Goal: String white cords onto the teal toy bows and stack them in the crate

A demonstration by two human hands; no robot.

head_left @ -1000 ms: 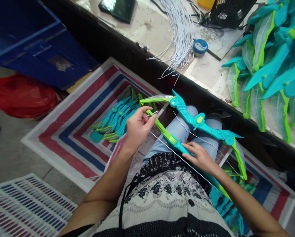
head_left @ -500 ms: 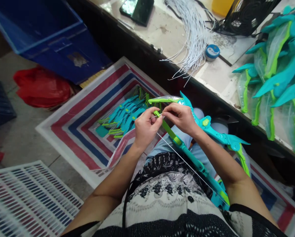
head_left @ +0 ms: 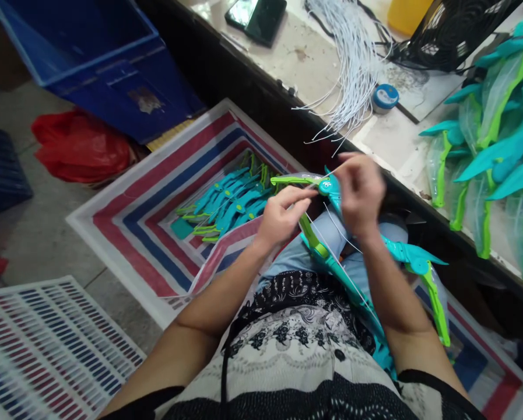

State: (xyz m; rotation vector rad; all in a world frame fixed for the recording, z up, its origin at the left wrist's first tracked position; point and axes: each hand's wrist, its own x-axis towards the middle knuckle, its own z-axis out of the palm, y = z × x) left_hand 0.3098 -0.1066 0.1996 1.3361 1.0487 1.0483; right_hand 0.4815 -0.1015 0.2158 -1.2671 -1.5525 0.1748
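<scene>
We pinch the green tip of the toy bow (head_left: 326,256) on our lap with our left hand (head_left: 281,217); our right hand (head_left: 360,189), blurred, grips its white string (head_left: 337,230). Bow parts (head_left: 226,201) fill the striped bag (head_left: 125,216) left; loose strings (head_left: 353,64) lie on the far bench (head_left: 296,58).

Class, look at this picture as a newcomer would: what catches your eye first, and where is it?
At centre, the left hand pinches the green tip of a teal toy bow across the lap, the blurred right hand raised beside it. Finished bows pile up on the bench at right, white strings above.
</scene>
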